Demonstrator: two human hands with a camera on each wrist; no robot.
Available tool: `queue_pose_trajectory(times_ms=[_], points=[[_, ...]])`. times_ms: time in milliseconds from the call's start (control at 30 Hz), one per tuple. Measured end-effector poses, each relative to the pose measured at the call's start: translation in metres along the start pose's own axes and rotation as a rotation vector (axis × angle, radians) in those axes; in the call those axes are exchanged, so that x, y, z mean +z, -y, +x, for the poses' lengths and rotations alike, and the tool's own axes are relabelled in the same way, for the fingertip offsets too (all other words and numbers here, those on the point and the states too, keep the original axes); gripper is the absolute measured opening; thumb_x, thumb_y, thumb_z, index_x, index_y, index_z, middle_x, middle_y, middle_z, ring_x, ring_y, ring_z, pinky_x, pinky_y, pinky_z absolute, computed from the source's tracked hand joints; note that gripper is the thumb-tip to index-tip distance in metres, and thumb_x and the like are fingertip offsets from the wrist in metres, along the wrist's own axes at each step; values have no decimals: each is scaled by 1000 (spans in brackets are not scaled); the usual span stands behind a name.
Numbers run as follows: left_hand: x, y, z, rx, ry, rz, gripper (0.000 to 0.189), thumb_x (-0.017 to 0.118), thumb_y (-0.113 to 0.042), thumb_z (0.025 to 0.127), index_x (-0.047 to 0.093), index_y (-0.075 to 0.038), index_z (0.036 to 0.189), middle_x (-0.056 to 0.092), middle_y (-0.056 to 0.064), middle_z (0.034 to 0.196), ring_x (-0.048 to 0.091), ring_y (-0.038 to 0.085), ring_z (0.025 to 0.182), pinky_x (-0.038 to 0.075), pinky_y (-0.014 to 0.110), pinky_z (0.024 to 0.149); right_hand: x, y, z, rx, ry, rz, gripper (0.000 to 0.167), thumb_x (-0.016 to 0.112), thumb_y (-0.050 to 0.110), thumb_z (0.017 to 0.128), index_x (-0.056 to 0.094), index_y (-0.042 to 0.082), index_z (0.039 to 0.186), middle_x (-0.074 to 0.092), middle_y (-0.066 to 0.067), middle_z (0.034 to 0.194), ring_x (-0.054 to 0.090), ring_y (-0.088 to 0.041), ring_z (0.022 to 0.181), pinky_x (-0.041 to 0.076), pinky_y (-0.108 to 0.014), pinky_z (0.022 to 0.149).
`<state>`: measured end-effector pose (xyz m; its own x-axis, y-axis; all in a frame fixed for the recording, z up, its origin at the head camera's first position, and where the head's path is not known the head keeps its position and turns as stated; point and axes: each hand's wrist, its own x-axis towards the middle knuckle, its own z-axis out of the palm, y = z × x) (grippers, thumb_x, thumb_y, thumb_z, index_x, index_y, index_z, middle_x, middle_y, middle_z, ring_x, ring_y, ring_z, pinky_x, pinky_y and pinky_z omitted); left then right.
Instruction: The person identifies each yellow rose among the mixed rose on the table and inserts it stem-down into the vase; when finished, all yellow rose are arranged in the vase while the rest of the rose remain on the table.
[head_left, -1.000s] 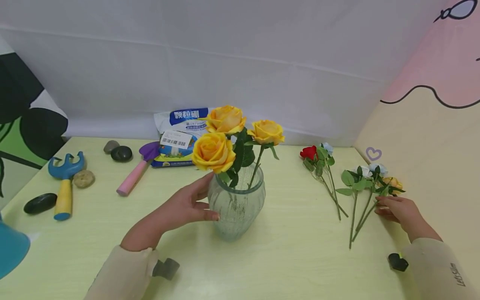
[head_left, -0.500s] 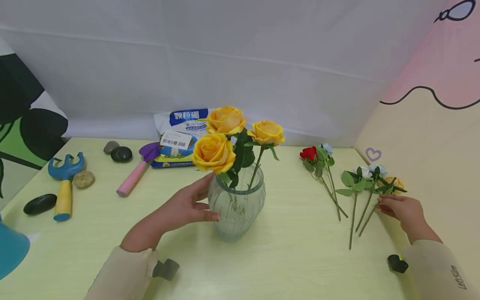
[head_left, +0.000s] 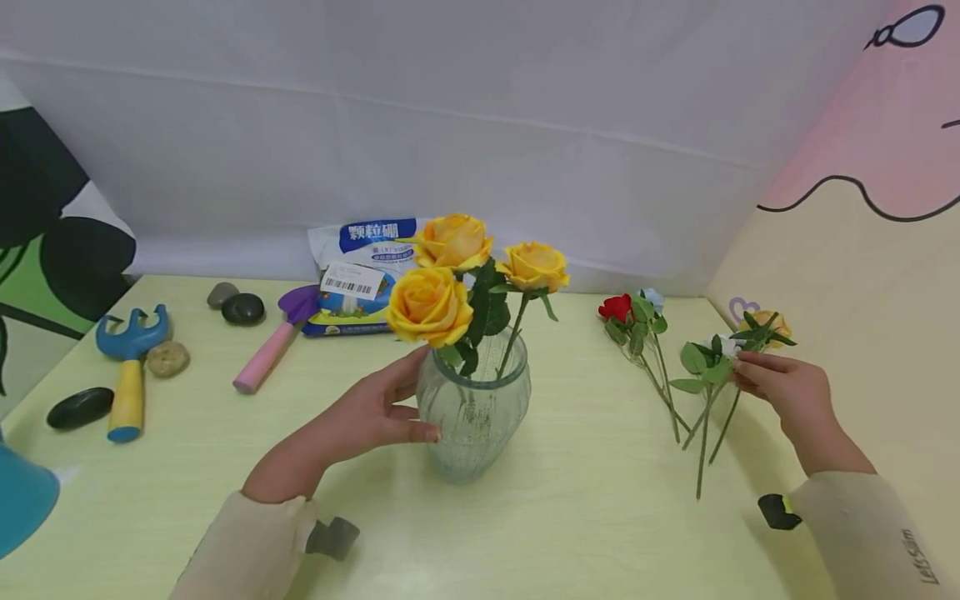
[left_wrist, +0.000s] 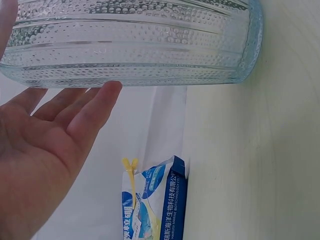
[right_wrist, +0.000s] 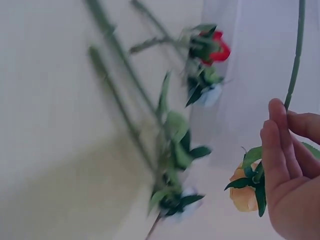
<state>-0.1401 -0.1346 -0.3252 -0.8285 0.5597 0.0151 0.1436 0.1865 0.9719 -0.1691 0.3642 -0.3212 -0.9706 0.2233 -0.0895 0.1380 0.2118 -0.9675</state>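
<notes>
My left hand (head_left: pixel 375 412) holds the near left side of a ribbed clear glass vase (head_left: pixel 480 429), thumb in front and fingers behind. In the left wrist view its fingertips press the bumpy glass. Three yellow roses (head_left: pixel 429 307) with dark green leaves stand in the vase. Over at the right, my right hand (head_left: pixel 795 400) pinches the green stem of another, smaller yellow rose (right_wrist: pixel 244 194) between thumb and fingers, its bloom tilted up and away. Under that hand lie a white rose (head_left: pixel 724 345) and a further pale flower (right_wrist: pixel 187 200), partly hidden by the fingers.
A red rose (head_left: pixel 617 307) and a pale blue flower (head_left: pixel 652 298) lie back right. Behind the vase leans a printed bag (head_left: pixel 360 275). A pink-handled trowel (head_left: pixel 273 346), toy rake (head_left: pixel 131 375) and several stones (head_left: pixel 243 308) lie left, near a blue object (head_left: pixel 26 500) at the edge.
My right hand has lifted the small yellow rose off the other flowers, moving it up and slightly left. The left hand and vase have stayed put.
</notes>
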Motion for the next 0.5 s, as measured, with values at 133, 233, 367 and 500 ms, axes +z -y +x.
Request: queue_pose_trajectory(times_ms=[133,233,367,500], points=[[0,0,1,14,3,2,98,77,-17,76,12,-16,149,21,10,151,33,34,130,47,37,91,18,17,-7,-35,26,64,16,69,13,84,71,28,78,68,11,77,66,-4,70,52,-13,65],[0,0,1,24,4,11,98,77,-19,75,13,-16,149,22,10,151,34,34,130,47,38,90,34,31,-12,-68,47,89,15,69,11,83,72,26,80,68,9,79,66,-4,71,52,-15,67],[0,1,1,23,0,20,98,77,-21,75,13,-17,149,22,10,151,33,34,131,47,38,91,58,49,-18,-130,74,94,13,70,12,83,72,24,83,69,7,81,67,-6,72,53,-18,69],[0,1,1,13,-7,23,98,77,-20,75,13,-17,149,22,10,151,32,34,131,47,39,91,84,70,-26,-215,91,168,9,71,12,81,73,17,88,69,3,83,67,-9,71,54,-21,69]])
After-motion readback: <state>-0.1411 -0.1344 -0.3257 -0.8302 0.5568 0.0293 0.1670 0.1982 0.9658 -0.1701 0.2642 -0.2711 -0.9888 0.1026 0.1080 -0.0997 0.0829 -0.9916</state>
